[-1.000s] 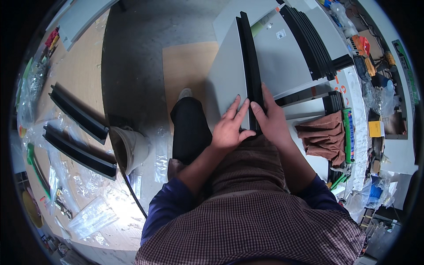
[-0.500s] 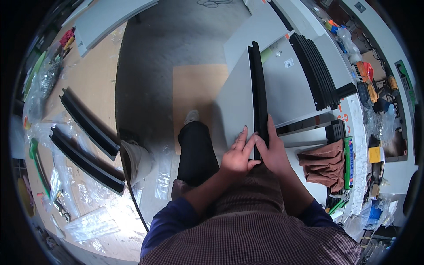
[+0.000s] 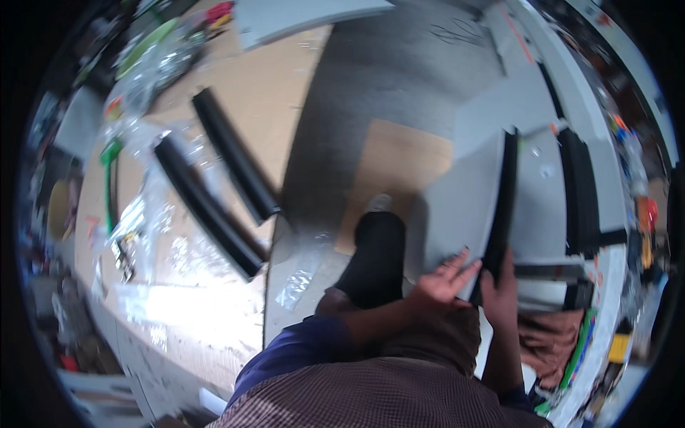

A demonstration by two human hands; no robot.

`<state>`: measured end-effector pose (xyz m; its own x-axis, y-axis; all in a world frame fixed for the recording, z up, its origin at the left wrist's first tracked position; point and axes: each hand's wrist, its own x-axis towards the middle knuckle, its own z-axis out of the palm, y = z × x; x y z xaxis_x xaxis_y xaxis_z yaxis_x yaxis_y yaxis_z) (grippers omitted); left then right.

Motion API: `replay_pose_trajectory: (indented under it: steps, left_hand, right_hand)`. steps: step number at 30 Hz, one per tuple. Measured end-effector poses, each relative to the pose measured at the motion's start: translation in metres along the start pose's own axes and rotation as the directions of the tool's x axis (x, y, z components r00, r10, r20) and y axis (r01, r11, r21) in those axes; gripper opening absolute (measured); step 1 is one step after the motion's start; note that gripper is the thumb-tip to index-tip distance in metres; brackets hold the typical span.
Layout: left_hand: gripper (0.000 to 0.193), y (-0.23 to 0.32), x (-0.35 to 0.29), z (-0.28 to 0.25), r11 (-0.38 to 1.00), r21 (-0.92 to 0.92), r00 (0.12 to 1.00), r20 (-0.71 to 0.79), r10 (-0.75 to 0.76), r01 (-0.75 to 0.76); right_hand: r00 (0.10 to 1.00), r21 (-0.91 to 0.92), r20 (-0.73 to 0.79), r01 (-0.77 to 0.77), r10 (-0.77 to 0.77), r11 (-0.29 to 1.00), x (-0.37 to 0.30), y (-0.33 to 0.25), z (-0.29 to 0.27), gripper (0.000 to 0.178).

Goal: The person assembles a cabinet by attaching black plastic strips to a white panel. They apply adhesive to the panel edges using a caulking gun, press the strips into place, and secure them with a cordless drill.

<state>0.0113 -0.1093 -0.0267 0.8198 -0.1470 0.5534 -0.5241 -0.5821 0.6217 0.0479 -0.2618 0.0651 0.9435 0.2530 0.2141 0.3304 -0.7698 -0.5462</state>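
Two bare hands at work, both on the lower end of a long black strip (image 3: 504, 200) that runs along the edge of a pale grey panel (image 3: 460, 196). We place the panel to the right of our bent knee, over the floor (image 3: 349, 85), its near end close to the apron (image 3: 371, 392).

The left hand (image 3: 444, 284) lies with fingers stretched and parted, over the near part of the panel, fingertips just beside the strip. The right hand (image 3: 500, 289) is at the strip's other side, fingers pointing up along it, thumb across its near end; the picture is blurred there and we cannot tell whether it pinches the strip or only rests against it.

Left of us, a wooden counter (image 3: 260, 78): we count two more black lengths, a front length (image 3: 207, 207) and a back length (image 3: 234, 157), lying side by side, apart, both slanting. Near them, a green tool (image 3: 109, 187) and clear plastic wrapping, glare over part of it. At the far edge, a bagged bundle (image 3: 175, 60) and a white board (image 3: 300, 20).

Right of us, a brown cloth (image 3: 551, 346) hangs in folds beside a row of dark strips (image 3: 579, 192). On the floor ahead, a brown sheet (image 3: 414, 160) lies flat, a shoe (image 3: 379, 204) showing at it beyond the knee.
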Motion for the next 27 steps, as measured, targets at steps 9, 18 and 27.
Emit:
replay_pose_trajectory:
  steps: [9, 18, 27]
  left_hand:
    - [0.062, -0.007, -0.011, 0.004, 0.981, -0.195, 0.998, -0.064, -0.007, -0.006]
    - [0.048, -0.024, -0.04, 0.047, 0.676, -0.638, 0.916, 0.127, -0.382, 0.37]
    - [0.051, -0.058, -0.027, 0.031, 0.574, -0.731, 0.897, 0.118, -0.427, 0.369]
  right_hand:
    - [0.989, 0.567, 0.151, -0.087, 0.001, 0.819, 0.035, -0.072, -0.046, 0.058]
    - [0.883, 0.772, 0.26, 0.052, -0.39, 0.633, 0.137, -0.199, 0.153, 0.045]
    - [0.765, 0.64, 0.057, 0.465, -0.642, 0.611, 0.104, -0.205, 0.112, 0.04]
